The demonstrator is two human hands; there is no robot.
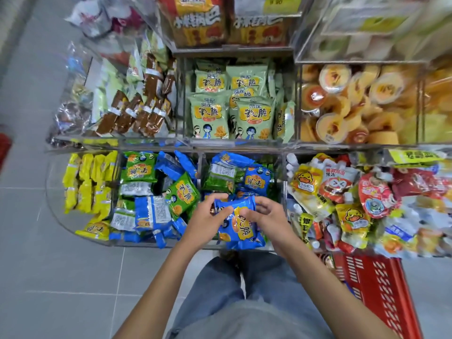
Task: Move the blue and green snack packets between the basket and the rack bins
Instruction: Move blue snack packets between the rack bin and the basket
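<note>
Both of my hands meet over the middle bin of the lower rack row. My left hand and my right hand grip blue snack packets with yellow labels, held just above the bin's front edge. Under and behind them lie more blue packets and green packets in that bin. The bin to the left holds a mix of green packets and blue ones. The red basket stands on the floor at my lower right; its inside is mostly out of view.
Clear acrylic dividers split the lower row. Yellow packets fill the left bin, and drink pouches fill the right. Pale green bags sit in the upper middle bin. Grey tiled floor lies to my left.
</note>
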